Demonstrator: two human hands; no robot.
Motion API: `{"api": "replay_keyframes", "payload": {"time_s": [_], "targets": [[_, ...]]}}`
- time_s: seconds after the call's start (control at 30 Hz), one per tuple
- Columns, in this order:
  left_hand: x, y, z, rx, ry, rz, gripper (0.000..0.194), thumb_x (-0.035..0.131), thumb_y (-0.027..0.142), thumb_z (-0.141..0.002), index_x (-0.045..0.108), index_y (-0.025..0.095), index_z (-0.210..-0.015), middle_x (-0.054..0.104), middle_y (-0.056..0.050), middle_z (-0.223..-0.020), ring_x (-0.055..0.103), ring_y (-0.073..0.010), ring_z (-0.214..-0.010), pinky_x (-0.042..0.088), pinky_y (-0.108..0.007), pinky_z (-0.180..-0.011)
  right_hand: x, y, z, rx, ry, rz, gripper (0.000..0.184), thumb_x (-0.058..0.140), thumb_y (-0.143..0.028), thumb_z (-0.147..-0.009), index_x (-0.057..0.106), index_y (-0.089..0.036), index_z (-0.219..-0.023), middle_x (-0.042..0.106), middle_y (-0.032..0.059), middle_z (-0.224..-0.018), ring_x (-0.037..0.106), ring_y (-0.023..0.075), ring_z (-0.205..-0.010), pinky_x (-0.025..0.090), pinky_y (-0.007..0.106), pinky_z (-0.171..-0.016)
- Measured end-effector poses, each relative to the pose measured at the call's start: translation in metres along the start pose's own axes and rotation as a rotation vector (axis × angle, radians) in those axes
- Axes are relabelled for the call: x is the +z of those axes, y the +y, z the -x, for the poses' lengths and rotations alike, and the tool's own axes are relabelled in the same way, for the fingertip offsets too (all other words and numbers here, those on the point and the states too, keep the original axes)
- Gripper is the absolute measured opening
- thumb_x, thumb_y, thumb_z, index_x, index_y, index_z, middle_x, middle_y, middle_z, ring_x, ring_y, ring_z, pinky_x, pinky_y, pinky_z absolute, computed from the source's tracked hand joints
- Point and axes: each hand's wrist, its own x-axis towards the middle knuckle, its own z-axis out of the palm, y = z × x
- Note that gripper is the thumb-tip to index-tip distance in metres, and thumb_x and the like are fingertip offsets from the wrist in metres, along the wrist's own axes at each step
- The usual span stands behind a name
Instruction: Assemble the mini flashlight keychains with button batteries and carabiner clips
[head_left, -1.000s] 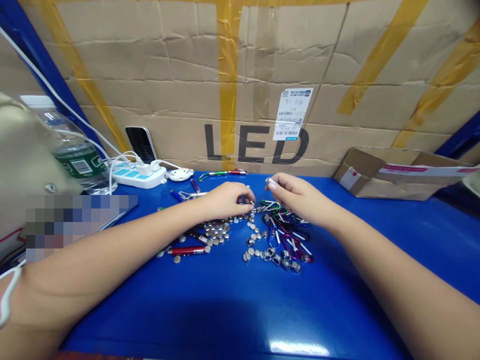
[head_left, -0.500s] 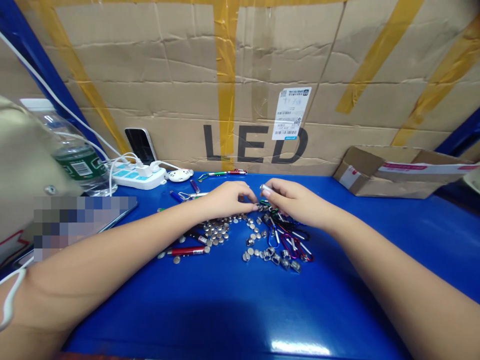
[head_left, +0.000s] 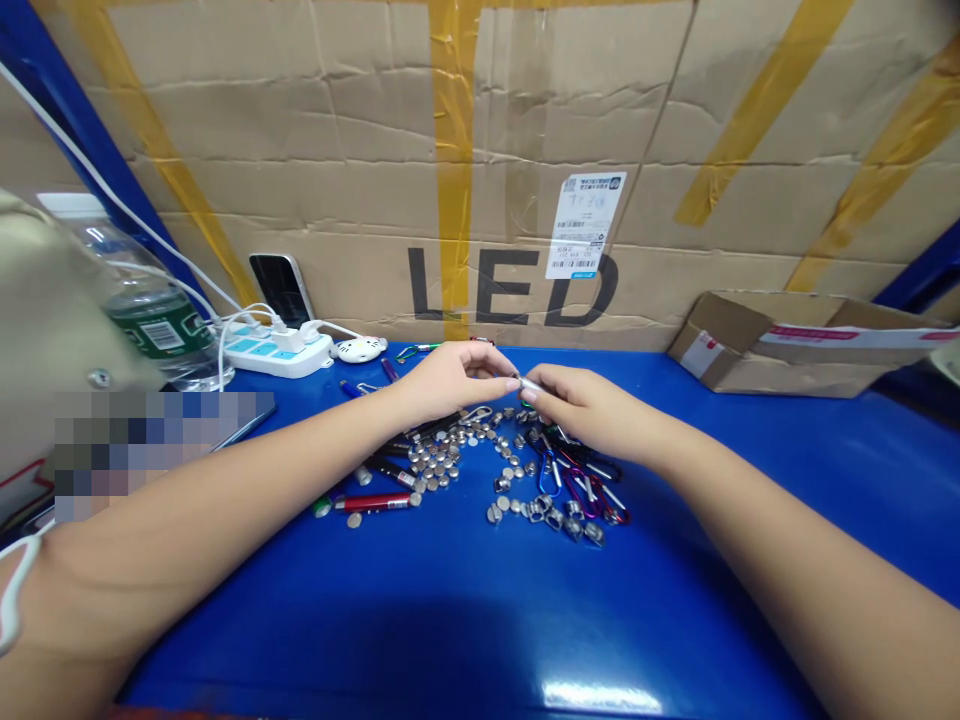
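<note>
My right hand pinches a small silver tube, probably a mini flashlight, between thumb and fingers. My left hand meets its far end, fingertips touching or almost touching it; whether those fingers hold anything is hidden. Below my hands lie loose button cells on the blue table. To their right is a tangle of coloured carabiner keychains. A red mini flashlight and several dark ones lie at the left of the button cells.
A white power strip with plugged-in cables, a phone and a water bottle stand at the back left. A beige sleeve enters at the far left. A torn cardboard box sits at the back right, against a taped cardboard wall.
My hands have come closer together, with my left hand moving right and up to the silver tube. Dark mini flashlights below my left wrist now show. The loose items look otherwise unmoved.
</note>
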Motion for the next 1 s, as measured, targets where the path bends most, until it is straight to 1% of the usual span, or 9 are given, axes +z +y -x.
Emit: {"api": "replay_keyframes", "payload": {"time_s": [0.2,0.27,0.37,0.5,0.57,0.63,0.77,0.87,1.0], "targets": [[-0.005,-0.004,0.000,0.065,-0.026,-0.066,0.018,0.067,0.023,-0.075,0.067,0.013,-0.090,0.071,-0.005,-0.088,0.065,-0.0123,-0.079,0.051,-0.027,-0.074,-0.002,-0.004,0.001,0.008,-0.002,0.081,0.031,0.037,-0.043,-0.093,0.055,-0.018,-0.086,0.062,0.0045,-0.084,0.053,0.0164,-0.072,0.036,0.027,-0.064],[-0.007,-0.003,0.001,0.122,-0.040,-0.164,0.018,0.067,0.024,-0.076,0.069,0.014,-0.090,0.072,-0.005,-0.086,0.065,-0.0132,-0.078,0.050,-0.026,-0.072,-0.002,-0.004,0.002,0.018,-0.025,0.097,0.031,0.037,-0.042,-0.093,0.055,-0.018,-0.085,0.061,0.0044,-0.082,0.053,0.0163,-0.071,0.035,0.027,-0.063],[-0.012,-0.001,0.003,0.331,-0.064,-0.405,0.014,0.066,0.025,-0.079,0.071,0.016,-0.087,0.073,-0.004,-0.086,0.066,-0.0143,-0.080,0.049,-0.026,-0.072,-0.002,-0.004,0.003,0.009,-0.085,0.023,0.033,0.036,-0.044,-0.093,0.054,-0.018,-0.083,0.059,0.0025,-0.079,0.051,0.0151,-0.070,0.036,0.027,-0.063],[-0.019,0.001,0.007,0.748,-0.100,-0.661,0.011,0.060,0.025,-0.085,0.070,0.021,-0.088,0.074,-0.003,-0.090,0.067,-0.0134,-0.086,0.044,-0.026,-0.075,0.000,-0.001,0.004,-0.011,-0.209,-0.240,0.035,0.039,-0.047,-0.092,0.051,-0.018,-0.078,0.048,-0.0019,-0.068,0.041,0.0103,-0.061,0.035,0.024,-0.058],[-0.021,0.002,0.009,0.893,-0.106,-0.743,0.013,0.056,0.025,-0.088,0.069,0.022,-0.090,0.073,-0.003,-0.092,0.067,-0.0123,-0.087,0.042,-0.027,-0.074,0.000,0.001,0.004,0.025,-0.319,-0.437,0.035,0.040,-0.048,-0.092,0.051,-0.017,-0.080,0.040,-0.0048,-0.061,0.033,0.0080,-0.052,0.030,0.022,-0.049],[-0.022,0.006,0.011,0.964,-0.117,-0.813,0.017,0.051,0.023,-0.091,0.068,0.023,-0.092,0.073,-0.003,-0.096,0.067,-0.0118,-0.088,0.041,-0.028,-0.075,0.001,0.004,0.005,0.075,-0.429,-0.640,0.034,0.042,-0.048,-0.091,0.052,-0.016,-0.086,0.034,-0.0074,-0.055,0.025,0.0067,-0.046,0.023,0.021,-0.042],[-0.023,0.017,0.015,0.957,-0.193,-0.880,0.021,0.047,0.022,-0.093,0.069,0.025,-0.090,0.072,-0.003,-0.099,0.066,-0.0130,-0.091,0.041,-0.030,-0.076,0.002,0.009,0.007,0.132,-0.545,-0.879,0.032,0.047,-0.046,-0.090,0.053,-0.015,-0.091,0.030,-0.0095,-0.051,0.018,0.0052,-0.043,0.015,0.020,-0.039],[-0.024,0.021,0.015,0.789,-0.259,-0.846,0.022,0.048,0.026,-0.092,0.070,0.028,-0.090,0.072,-0.002,-0.102,0.064,-0.0146,-0.096,0.040,-0.031,-0.079,0.001,0.007,0.008,0.142,-0.553,-0.895,0.033,0.047,-0.046,-0.090,0.055,-0.014,-0.092,0.031,-0.0094,-0.050,0.019,0.0050,-0.042,0.015,0.020,-0.039],[-0.021,0.021,0.011,0.521,-0.203,-0.681,0.017,0.057,0.033,-0.087,0.070,0.028,-0.094,0.072,-0.002,-0.100,0.063,-0.0156,-0.097,0.039,-0.030,-0.087,-0.002,0.000,0.007,0.156,-0.421,-0.792,0.036,0.044,-0.048,-0.091,0.055,-0.014,-0.091,0.032,-0.0087,-0.050,0.021,0.0057,-0.043,0.016,0.021,-0.041]]}}
